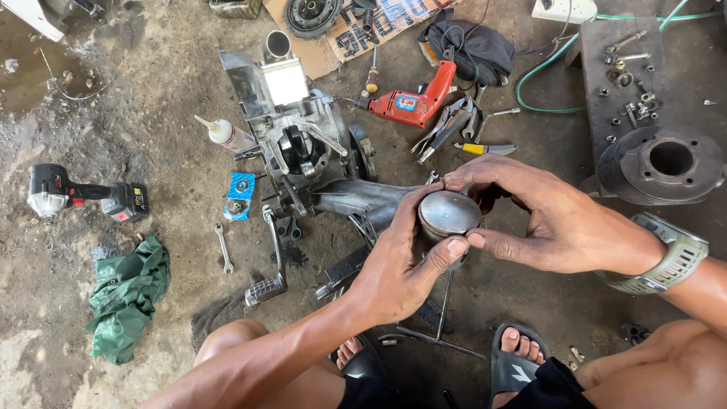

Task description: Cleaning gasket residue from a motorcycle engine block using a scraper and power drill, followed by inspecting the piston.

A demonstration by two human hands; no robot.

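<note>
Between your knees, above the stained concrete floor [151, 68], both of your hands are closed on a round grey metal piston [448, 215]. Your left hand [394, 265] cups it from below and from the near side, thumb pressed against its front edge. Your right hand [549, 220] comes in from the right, fingers curled over the top rim and thumb meeting the left thumb at the front; a grey-green wristwatch [670, 261] sits on that wrist. The flat crown of the piston faces up toward you.

Just beyond your hands lies a stripped engine case [303, 144] with its crank exposed, a kick lever [269, 261] stretching out from it toward your left leg. Left of the case you have a small white bottle [223, 132] with a pointed nozzle, a blue packet [241, 193], and a small spanner [223, 248]. Farther left are a cordless impact driver [76, 195] and a crumpled green rag [125, 299]. Behind the case lie a red electric drill [413, 102] and a cluster of pliers [454, 121]. At your right, a finned black cylinder [663, 163] rests against a dark board [606, 53] scattered with bolts and nuts. Your sandalled feet [519, 356] are planted below the piston.
</note>
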